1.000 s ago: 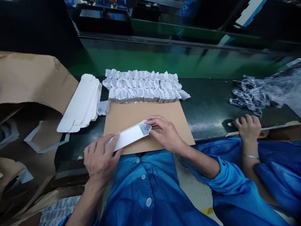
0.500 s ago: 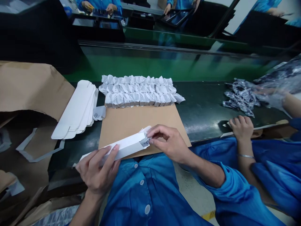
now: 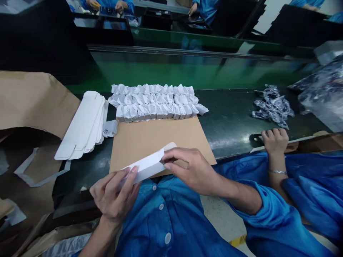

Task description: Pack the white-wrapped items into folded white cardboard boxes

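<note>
Both my hands hold one long white carton (image 3: 146, 165) just above the near edge of a brown cardboard sheet (image 3: 150, 137). My left hand (image 3: 114, 194) grips its near end, fingers wrapped along the side. My right hand (image 3: 191, 167) pinches the far end, where a rounded flap sticks up. Behind the sheet lie rows of small white wrapped packets (image 3: 154, 101). A stack of flat white carton blanks (image 3: 83, 125) lies to the left of them.
A co-worker's hand (image 3: 273, 141) rests on the table edge at the right, blue sleeve below it. Clear plastic bags (image 3: 272, 107) lie beyond it. A large brown cardboard box (image 3: 32, 103) stands at the left. A green conveyor (image 3: 187, 71) runs behind.
The carton has gone from lying flat on the sheet to being lifted and opened up. My right hand has shifted onto its far end, covering the printed grey flap.
</note>
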